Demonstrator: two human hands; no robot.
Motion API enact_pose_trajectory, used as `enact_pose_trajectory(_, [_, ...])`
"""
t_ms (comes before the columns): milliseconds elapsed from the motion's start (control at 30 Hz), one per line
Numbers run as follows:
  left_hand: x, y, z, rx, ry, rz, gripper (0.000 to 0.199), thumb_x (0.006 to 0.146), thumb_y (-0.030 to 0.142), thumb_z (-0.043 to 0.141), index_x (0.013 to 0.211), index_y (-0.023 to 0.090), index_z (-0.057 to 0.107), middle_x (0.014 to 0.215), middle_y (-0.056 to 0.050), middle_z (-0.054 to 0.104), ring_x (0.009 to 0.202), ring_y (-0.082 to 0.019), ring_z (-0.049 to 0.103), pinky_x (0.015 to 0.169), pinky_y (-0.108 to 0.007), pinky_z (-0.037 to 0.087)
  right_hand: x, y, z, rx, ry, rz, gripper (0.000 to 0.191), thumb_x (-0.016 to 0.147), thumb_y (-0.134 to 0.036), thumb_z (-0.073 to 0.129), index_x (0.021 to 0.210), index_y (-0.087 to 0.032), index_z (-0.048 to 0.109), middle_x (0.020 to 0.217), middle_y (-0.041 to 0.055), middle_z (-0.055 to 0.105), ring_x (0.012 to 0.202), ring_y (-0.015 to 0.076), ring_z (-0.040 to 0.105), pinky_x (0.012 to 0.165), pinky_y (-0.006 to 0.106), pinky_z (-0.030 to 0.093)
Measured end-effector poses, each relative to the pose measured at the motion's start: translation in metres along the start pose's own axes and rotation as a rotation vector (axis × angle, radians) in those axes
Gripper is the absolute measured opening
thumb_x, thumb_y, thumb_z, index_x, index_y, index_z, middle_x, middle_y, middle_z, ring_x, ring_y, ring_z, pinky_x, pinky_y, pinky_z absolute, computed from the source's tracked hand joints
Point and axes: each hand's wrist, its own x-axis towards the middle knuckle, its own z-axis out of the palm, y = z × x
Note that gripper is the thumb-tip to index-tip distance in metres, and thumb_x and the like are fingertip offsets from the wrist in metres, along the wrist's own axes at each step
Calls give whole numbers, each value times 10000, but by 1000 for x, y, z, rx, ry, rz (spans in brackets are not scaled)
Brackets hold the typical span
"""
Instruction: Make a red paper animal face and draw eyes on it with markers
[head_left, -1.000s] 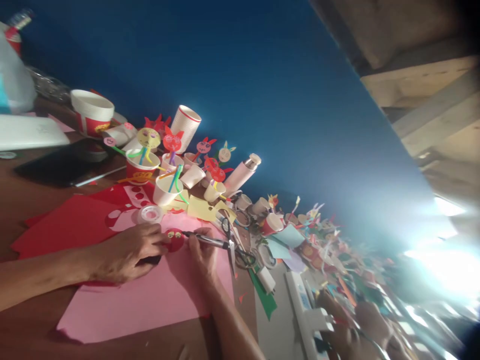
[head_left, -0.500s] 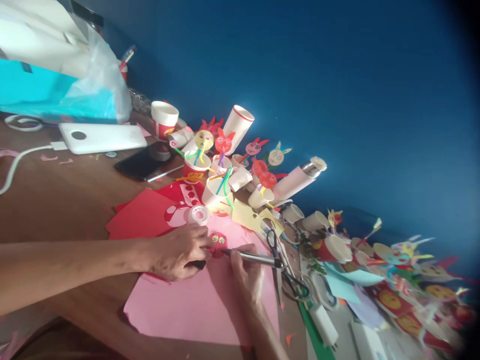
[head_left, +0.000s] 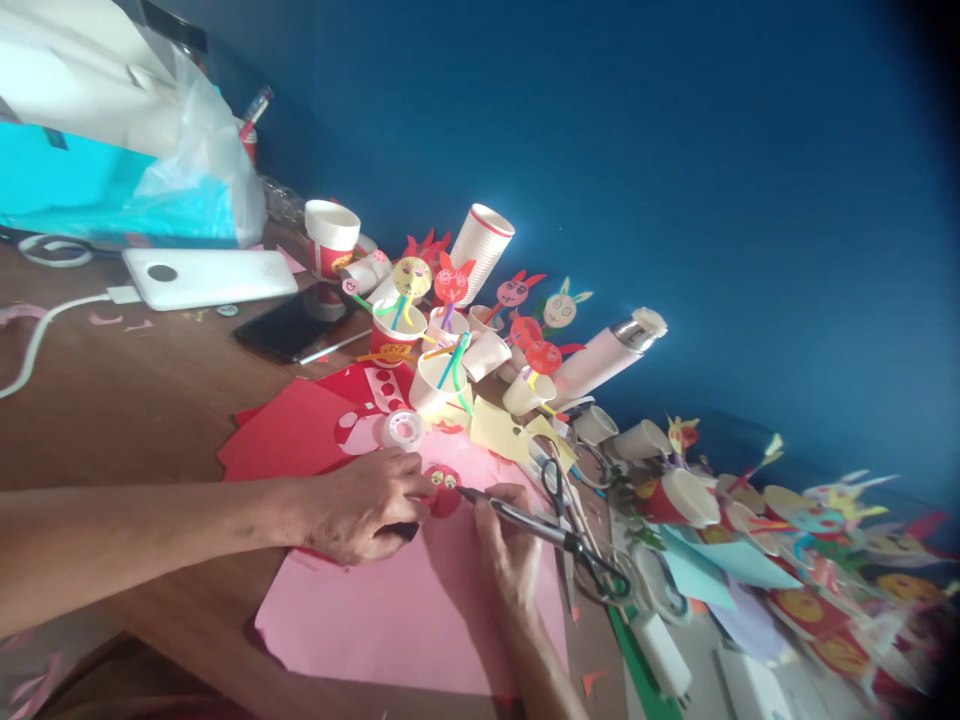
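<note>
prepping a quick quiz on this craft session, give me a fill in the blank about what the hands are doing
The left hand pinches a red paper shape with two ____ on it.
The black-handled tool in the right hand is a pair of ____.
Both hands work over a sheet of ____ paper.
The wall behind the table is ____.

Missing words: eyes; scissors; pink; blue

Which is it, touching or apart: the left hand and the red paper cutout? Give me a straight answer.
Touching. The head view shows the fingertips of the left hand pressed against the left edge of the red paper cutout.
</note>
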Motion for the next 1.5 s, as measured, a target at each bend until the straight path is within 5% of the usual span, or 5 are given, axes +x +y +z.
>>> enact_pose_trajectory(633, [-1, 0, 0, 4, 3, -5, 120, 822, 99, 646, 887, 200, 650, 1092, -54, 701, 845, -231, 543, 781, -391, 417, -3, -8, 8, 130, -144, 66, 239, 905, -440, 617, 806, -241, 530, 572, -35, 596, 491, 148, 546, 496, 269, 454])
enact_pose_trajectory(933, [-1, -1, 2, -11, -12, -8, 170, 821, 86, 639, 948, 194, 672, 1041, -43, 693, 842, -228, 542, 771, -392, 406, -3, -16, 10, 74, -47, 11, 157, 869, -364, 640, 902, -219, 588, 681, -21, 604, 599, 151, 570, 562, 265, 477])
enact_pose_trajectory(1200, [0, 0, 1, -15, -9, -7, 108, 818, 84, 642, 875, 175, 649, 1000, -50, 685, 846, -223, 551, 775, -380, 416, 0, -8, 6, 58, -102, -35, 155, 897, -356, 597, 838, -213, 587, 670, -18, 601, 589, 150, 589, 563, 261, 509])
enact_pose_trajectory(1300, [0, -1, 1, -18, -17, -9, 159, 808, 74, 642, 925, 178, 671, 1006, -53, 684, 849, -226, 547, 782, -377, 421, 2, -3, 2, -40, -46, -118, 124, 910, -331, 594, 902, -209, 612, 672, -29, 623, 534, 130, 576, 513, 234, 488])
enact_pose_trajectory(1500, [-2, -3, 1, -14, 15, 23, 283, 815, 74, 626, 1064, 200, 673, 1130, -60, 688, 880, -242, 555, 808, -388, 421, 6, -9, -17, -310, -99, -433, 222, 943, -228, 516, 1122, -244, 646, 949, 31, 737, 822, 172, 719, 747, 268, 563])
